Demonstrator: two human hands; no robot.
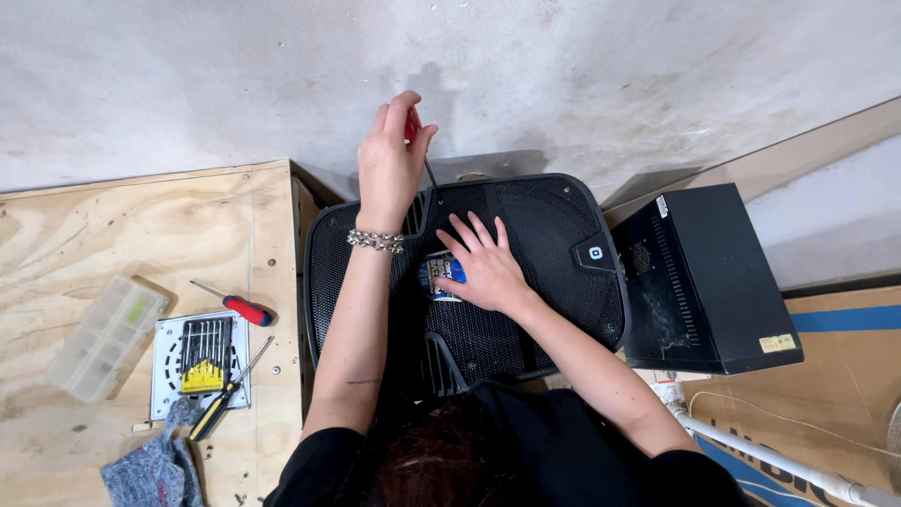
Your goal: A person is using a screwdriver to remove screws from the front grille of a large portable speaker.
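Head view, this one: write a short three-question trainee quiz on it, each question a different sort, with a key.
1. True or false: the left hand grips a red-handled screwdriver upright over the black mesh chair back.
2. What does the right hand press on? A) the blue-and-white label at the chair back's middle B) the black metal computer case C) the clear plastic parts box
3. What lies on the plywood board, right of the set of small screwdrivers in a yellow holder?

Key: 1 true. 2 A. 3 a second red-handled screwdriver, lying loose.
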